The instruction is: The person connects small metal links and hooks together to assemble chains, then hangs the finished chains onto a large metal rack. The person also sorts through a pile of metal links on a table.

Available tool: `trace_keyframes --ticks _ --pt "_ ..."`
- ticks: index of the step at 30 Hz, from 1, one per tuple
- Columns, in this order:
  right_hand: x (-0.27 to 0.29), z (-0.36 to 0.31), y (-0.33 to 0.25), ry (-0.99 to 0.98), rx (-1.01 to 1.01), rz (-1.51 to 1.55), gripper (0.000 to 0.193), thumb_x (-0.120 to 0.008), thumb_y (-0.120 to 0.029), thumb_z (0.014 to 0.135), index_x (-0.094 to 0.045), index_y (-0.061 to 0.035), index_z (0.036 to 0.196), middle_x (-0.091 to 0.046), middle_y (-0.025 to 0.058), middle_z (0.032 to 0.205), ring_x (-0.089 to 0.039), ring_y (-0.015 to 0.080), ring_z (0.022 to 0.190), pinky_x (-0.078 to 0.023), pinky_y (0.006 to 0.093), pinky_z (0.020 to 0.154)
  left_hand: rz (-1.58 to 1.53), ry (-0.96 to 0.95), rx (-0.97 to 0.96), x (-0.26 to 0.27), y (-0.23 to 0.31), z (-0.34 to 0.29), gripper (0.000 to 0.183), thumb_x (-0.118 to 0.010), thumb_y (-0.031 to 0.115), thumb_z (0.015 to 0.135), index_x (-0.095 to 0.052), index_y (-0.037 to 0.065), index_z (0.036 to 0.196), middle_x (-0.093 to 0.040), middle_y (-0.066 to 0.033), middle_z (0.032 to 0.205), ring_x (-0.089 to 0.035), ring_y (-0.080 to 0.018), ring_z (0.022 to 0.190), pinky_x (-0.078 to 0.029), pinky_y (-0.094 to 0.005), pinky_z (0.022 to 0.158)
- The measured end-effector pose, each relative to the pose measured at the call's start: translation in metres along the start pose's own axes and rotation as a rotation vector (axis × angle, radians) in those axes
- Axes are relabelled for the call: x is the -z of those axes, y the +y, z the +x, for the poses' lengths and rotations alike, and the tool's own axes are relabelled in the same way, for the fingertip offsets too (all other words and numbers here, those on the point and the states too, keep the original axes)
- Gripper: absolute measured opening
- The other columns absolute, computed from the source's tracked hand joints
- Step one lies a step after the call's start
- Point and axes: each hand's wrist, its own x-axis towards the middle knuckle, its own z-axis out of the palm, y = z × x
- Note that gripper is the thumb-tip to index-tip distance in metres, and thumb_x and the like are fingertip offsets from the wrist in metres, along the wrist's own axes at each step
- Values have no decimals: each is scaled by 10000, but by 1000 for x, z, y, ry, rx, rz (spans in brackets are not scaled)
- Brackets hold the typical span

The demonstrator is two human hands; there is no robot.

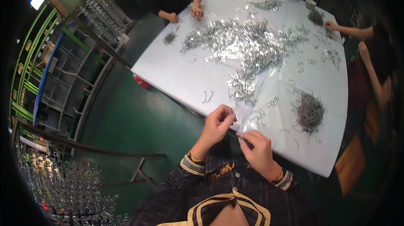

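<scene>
My left hand is over the near edge of the white table, thumb and fingers pinched together. Close to its right, slightly lower, my right hand is closed in a pinch too. Whatever lies between the fingers of either hand is too small to make out. Just past my fingertips lies a shiny clear plastic bag, partly hidden by the hands. Beyond it spreads a large heap of shiny bent metal clips. A pile of thin dark wire pieces sits to the right.
Loose wire hooks lie left of the heap. Other people's hands work along the far side, and another person's hand reaches in from the right. A cup stands at the far corner. Racks of hanging metal parts stand left.
</scene>
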Motion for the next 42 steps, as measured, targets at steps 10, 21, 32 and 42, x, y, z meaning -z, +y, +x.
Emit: trace_keyframes --ticks 10,21,32,42 --pt "-6 4 3 27 -50 36 172 -662 58 788 -687 26 955 -641 117 871 -642 232 692 -510 301 591 167 -69 -108 -2 36 -40 41 -588 12 899 -571 -13 926 -590 -31 867 -536 -98 792 -450 -248 733" --pt "-11 2 6 -46 -62 80 144 -683 50 785 -671 38 928 -634 114 890 -645 225 711 -516 303 619 294 -2 -289 -5 29 -41 73 -592 -23 872 -559 -4 934 -578 -63 827 -553 -124 721 -461 -256 657" --pt "21 17 62 151 -121 -143 209 -737 -87 780 -711 -17 975 -633 124 905 -616 258 728 -510 352 639 205 52 -276 -2 27 -52 63 -540 -36 900 -522 -10 955 -655 -96 909 -568 -124 754 -470 -253 692" --pt "50 50 164 171 -333 -697 284 -747 -154 774 -698 -33 1026 -586 118 866 -581 309 870 -464 411 781 235 4 -261 -1 39 -57 95 -500 -63 890 -487 9 951 -662 -130 913 -593 -150 814 -472 -284 782"
